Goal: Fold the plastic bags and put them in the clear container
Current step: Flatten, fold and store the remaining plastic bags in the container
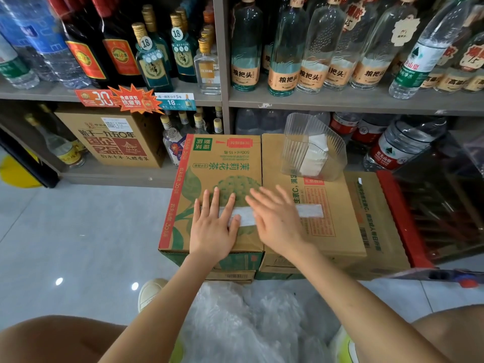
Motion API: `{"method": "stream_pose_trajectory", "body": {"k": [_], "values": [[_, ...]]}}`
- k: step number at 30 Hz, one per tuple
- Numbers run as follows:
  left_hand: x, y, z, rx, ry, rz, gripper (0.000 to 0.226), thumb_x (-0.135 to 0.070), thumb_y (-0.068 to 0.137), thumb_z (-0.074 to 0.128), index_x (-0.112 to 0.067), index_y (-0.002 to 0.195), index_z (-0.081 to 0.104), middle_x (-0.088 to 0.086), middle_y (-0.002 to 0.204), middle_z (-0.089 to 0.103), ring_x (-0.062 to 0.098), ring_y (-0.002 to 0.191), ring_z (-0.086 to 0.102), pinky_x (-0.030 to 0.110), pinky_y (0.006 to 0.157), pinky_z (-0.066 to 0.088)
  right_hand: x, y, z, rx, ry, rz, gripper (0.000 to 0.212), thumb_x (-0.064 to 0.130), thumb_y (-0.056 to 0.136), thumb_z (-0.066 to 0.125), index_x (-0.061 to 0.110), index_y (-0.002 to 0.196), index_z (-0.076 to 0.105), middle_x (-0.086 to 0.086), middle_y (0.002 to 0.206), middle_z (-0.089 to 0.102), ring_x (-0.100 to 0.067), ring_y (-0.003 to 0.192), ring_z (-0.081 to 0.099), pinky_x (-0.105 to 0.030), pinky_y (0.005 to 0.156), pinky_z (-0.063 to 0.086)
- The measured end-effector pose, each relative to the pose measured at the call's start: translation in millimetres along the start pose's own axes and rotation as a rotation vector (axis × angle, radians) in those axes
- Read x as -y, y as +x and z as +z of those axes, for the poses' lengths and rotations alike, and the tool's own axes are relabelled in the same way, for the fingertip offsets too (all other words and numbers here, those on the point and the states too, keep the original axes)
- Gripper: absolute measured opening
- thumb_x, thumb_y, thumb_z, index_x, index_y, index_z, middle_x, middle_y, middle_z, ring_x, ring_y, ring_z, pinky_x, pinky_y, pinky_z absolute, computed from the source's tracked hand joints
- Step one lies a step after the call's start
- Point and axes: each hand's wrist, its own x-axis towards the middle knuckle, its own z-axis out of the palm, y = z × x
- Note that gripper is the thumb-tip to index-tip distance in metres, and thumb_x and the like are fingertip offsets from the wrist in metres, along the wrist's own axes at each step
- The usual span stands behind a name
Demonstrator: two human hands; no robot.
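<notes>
While left hand [213,224] and right hand [275,221] rest straight-fingered, the folded bag [310,211] lies beneath both.

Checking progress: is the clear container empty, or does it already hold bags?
Not empty: white folded bags show through the wall of the clear container, which stands on a cardboard box.

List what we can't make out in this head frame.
Head view, all:
1. Folded bag strip: middle hidden under the left hand and right hand.
2. Right hand: motion-blurred; contact with the strip unclear.
3. Folded bags in the clear container: count unreadable through its ribbed wall.
4. Loose bag pile: cut off by the bottom edge, crossed by forearms.
</notes>
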Motion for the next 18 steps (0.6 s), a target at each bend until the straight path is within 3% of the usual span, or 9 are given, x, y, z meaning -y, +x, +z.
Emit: {"method": "stream_pose_trajectory", "body": {"k": [3,5,12,16,18], "values": [[1,1,1,0.002,0.015,-0.003,0.077,-0.057,0.081,-0.017,-0.033,0.153,-0.003,0.008,0.162,-0.007,0.028,0.148,-0.014,0.042,0.119,-0.012,10,-2,15,0.298,0.005,0.012,0.049,0.032,0.104,0.021,0.019,0.152,0.018,0.004,0.159,0.01,-0.013,0.147,0.003,-0.042,0.119,-0.007],[1,1,2,0.003,0.008,-0.005,0.076,-0.058,0.081,-0.016,-0.034,0.153,-0.003,0.007,0.162,-0.007,0.027,0.148,-0.015,0.042,0.119,-0.012,6,-9,17,0.33,-0.014,0.05,0.054,0.041,0.101,0.002,0.023,0.152,0.003,0.007,0.16,-0.002,-0.01,0.146,-0.011,-0.042,0.118,-0.011],[1,1,3,0.002,0.011,-0.01,0.077,-0.061,0.081,-0.017,-0.034,0.152,-0.005,0.006,0.162,-0.009,0.027,0.147,-0.016,0.043,0.119,-0.012,-62,-59,-4,0.396,-0.172,0.334,0.063,0.051,0.087,-0.026,0.031,0.146,-0.021,0.007,0.154,-0.026,-0.016,0.141,-0.026,-0.045,0.116,-0.016],[0,1,3,0.002,0.032,-0.006,0.078,-0.06,0.08,-0.019,-0.034,0.152,-0.006,0.006,0.161,-0.01,0.027,0.147,-0.016,0.043,0.119,-0.012,-71,-65,-11,0.386,-0.136,0.375,0.071,0.054,0.077,-0.031,0.032,0.144,-0.021,0.009,0.153,-0.022,-0.013,0.142,-0.023,-0.044,0.116,-0.016],[1,1,3,-0.001,0.038,-0.006,0.078,-0.06,0.079,-0.02,-0.034,0.152,-0.006,0.007,0.162,-0.009,0.027,0.147,-0.016,0.043,0.119,-0.013,-67,-64,-12,0.285,-0.075,0.396,0.07,0.055,0.082,-0.023,0.029,0.146,-0.012,0.006,0.155,-0.011,-0.013,0.146,-0.012,-0.04,0.117,-0.012]]}}
